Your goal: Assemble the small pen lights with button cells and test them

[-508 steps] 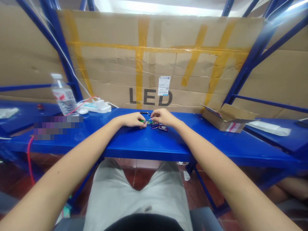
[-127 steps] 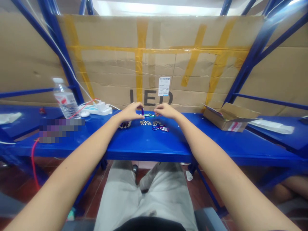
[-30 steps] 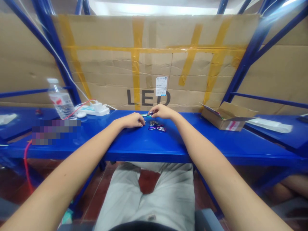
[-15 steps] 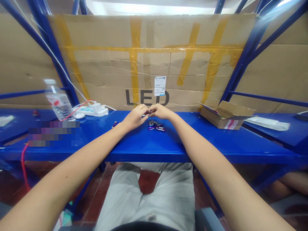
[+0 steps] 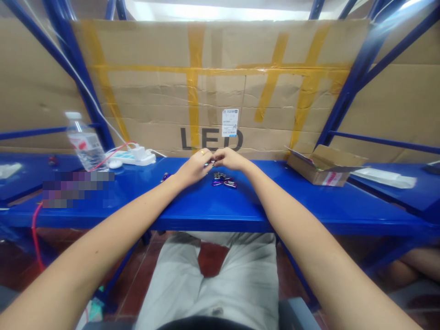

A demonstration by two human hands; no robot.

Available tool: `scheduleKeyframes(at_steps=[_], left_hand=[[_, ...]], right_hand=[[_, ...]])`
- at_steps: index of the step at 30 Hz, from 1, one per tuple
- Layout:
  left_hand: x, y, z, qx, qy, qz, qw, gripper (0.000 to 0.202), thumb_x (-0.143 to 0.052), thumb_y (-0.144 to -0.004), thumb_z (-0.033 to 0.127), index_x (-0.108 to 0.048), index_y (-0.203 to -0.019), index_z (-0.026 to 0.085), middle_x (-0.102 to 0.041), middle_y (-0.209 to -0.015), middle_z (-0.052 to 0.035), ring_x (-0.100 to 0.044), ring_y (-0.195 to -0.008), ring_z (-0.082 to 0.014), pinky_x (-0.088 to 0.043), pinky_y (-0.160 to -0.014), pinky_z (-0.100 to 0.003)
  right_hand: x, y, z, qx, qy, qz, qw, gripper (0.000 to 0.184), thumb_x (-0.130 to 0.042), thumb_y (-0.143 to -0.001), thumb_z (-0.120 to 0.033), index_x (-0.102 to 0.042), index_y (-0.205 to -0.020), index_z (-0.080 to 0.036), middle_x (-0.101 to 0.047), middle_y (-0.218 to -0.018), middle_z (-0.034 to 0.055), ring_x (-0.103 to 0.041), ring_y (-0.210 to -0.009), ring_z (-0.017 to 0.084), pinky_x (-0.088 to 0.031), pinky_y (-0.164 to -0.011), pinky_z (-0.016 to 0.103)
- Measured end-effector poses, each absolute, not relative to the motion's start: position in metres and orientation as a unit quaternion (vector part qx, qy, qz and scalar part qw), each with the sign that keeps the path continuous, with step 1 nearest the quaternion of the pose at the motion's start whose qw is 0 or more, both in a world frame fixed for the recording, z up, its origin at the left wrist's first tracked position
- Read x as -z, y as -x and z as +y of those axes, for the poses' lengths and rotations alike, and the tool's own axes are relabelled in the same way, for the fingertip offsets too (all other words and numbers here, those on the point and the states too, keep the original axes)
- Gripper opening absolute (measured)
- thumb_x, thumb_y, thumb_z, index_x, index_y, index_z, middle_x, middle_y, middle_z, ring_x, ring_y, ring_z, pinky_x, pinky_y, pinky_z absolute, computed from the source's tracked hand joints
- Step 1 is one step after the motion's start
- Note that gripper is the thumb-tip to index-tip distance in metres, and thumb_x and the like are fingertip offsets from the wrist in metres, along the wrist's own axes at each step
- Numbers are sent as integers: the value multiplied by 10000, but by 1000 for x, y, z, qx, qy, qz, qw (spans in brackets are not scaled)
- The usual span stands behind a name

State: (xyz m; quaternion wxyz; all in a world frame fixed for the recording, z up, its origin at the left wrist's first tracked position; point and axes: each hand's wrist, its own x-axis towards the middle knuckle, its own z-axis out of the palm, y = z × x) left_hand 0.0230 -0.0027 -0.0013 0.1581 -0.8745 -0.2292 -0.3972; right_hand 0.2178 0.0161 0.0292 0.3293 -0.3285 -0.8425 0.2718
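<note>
My left hand point(image 5: 198, 166) and my right hand point(image 5: 228, 159) meet above the blue table point(image 5: 206, 204), fingertips pinched together. Between them shows a sliver of a small shiny metal piece point(image 5: 207, 164); fingers cover most of it, so its kind stays unclear. Just below my right hand lies a small heap of silver metal parts point(image 5: 219, 175). In front of the heap are purple carabiners point(image 5: 228, 183), lying close together. Beside my left wrist rests another small purple metal item point(image 5: 165, 177), partly hidden by the forearm.
On the left stand a water bottle point(image 5: 84, 142) and a white power strip point(image 5: 135, 156) with cables, near a blurred-out patch. An open cardboard box point(image 5: 325, 169) sits at the right beside a white packet point(image 5: 385, 177). A large carton point(image 5: 154, 101) walls off the back.
The view has shifted very slightly. Both hands stay together in the same place, with only slight finger movement around the small piece.
</note>
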Motion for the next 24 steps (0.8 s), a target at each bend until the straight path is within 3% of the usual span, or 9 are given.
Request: scheduleKeyframes(at_steps=[17, 21, 24], left_hand=[[-2, -20, -8, 423, 863, -230, 152, 94, -580, -915, 188, -661, -960, 179, -618, -960, -72, -613, -909, -185, -517, -848, -333], [-14, -5, -6, 445, 830, -316, 114, 120, -558, -866, 152, -666, -916, 164, -672, -878, -57, -613, -799, -165, -507, -775, -306], [-16, 13, 2, 380, 835, -396, 41, 157, -560, -839, 169, -707, -895, 173, -728, -855, -48, -636, -779, -174, -503, -764, -307]], right_hand=[[-29, -221, 17, -244, 339, -846, 330, 155, -698, -665, -102, -777, -791, -143, -733, -804, 36, -643, -818, 178, -510, -786, 292], [-28, -221, 18, -268, 358, -828, 337, 221, -713, -684, -57, -792, -870, -148, -771, -906, 60, -673, -857, 179, -535, -852, 307], [-27, -223, 19, -304, 375, -811, 330, 201, -730, -727, -76, -776, -913, -137, -770, -894, 71, -682, -797, 165, -560, -826, 308]])
